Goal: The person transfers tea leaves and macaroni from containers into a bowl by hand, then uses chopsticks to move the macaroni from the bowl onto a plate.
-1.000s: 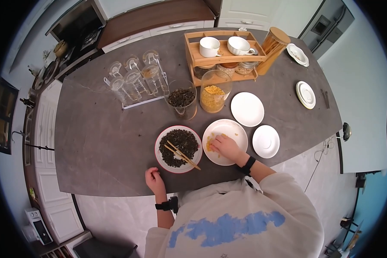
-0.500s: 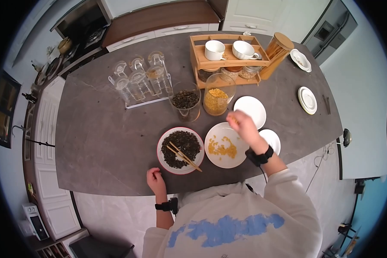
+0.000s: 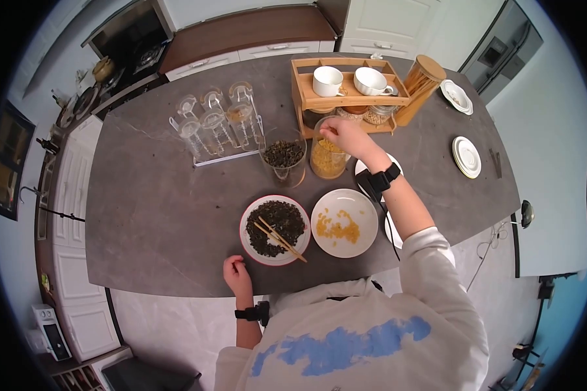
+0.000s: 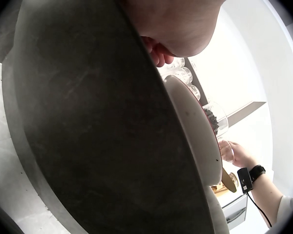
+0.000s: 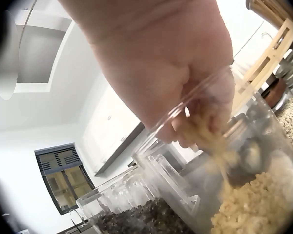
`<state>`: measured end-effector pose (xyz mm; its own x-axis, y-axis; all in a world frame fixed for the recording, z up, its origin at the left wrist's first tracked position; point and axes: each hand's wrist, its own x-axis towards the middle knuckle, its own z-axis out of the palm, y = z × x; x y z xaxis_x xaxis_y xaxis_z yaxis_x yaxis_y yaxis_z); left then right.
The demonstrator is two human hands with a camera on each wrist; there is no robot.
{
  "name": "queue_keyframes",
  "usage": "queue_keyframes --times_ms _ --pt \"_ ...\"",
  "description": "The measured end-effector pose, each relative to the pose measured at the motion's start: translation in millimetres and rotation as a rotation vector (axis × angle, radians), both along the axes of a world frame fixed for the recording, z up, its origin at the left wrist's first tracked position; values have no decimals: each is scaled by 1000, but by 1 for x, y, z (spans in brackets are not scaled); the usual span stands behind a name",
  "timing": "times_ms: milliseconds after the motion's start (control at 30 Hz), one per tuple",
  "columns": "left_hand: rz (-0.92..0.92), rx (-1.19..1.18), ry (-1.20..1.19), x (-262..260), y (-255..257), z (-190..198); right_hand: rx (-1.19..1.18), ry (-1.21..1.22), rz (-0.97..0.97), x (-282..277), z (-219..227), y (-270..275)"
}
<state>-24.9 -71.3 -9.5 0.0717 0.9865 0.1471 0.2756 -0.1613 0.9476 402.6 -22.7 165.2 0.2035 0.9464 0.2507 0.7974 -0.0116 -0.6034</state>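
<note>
My right hand (image 3: 349, 135) is at the mouth of a clear glass jar (image 3: 328, 164), fingers pointing down and curled around small yellow macaroni-like pieces (image 5: 202, 129). Some of them fall, blurred, onto the yellow heap (image 5: 259, 204) inside. More yellow pieces (image 3: 342, 228) lie scattered on a white plate (image 3: 362, 207) nearer me. My left hand (image 3: 239, 275) rests at the counter's front edge, loosely curled around nothing. Beside it stands a red-rimmed plate (image 3: 243, 242) of dark, tea-like leaves (image 3: 277, 218), with wooden tongs (image 3: 280, 240) laid across.
Left of the yellow jar stands a glass jar of dark leaves (image 3: 285, 155). Behind are a rack of glass mugs (image 3: 216, 124), a wooden shelf (image 3: 352, 101) with white cups, and a tall lidded jar (image 3: 421, 91). White plates, partly under my right arm, and a plate stack (image 3: 467, 156) lie right.
My right hand has lifted from the white plate with some yellow pieces, moved forward to the glass jar and is letting pieces fall in. The left hand has stayed at the counter edge.
</note>
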Motion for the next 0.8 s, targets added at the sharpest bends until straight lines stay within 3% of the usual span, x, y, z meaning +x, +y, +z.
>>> queue_keyframes --times_ms 133,267,433,467,533,633,800 --pt "-4 -5 6 0 -1 2 27 -45 63 -2 11 -15" --pt "-14 -20 -25 0 0 -2 94 -17 6 -15 36 -45" --pt "-13 -21 -6 0 0 0 104 50 -73 -33 30 -103" --pt "-13 -20 0 0 0 0 71 138 -77 -36 13 -115" --pt "-13 -15 10 0 0 0 0 38 54 -46 -10 -139" --pt "-9 -18 8 1 0 0 -158 20 41 -68 -60 -173" --pt "-25 -11 50 2 0 5 -296 -149 -180 -93 -120 -204"
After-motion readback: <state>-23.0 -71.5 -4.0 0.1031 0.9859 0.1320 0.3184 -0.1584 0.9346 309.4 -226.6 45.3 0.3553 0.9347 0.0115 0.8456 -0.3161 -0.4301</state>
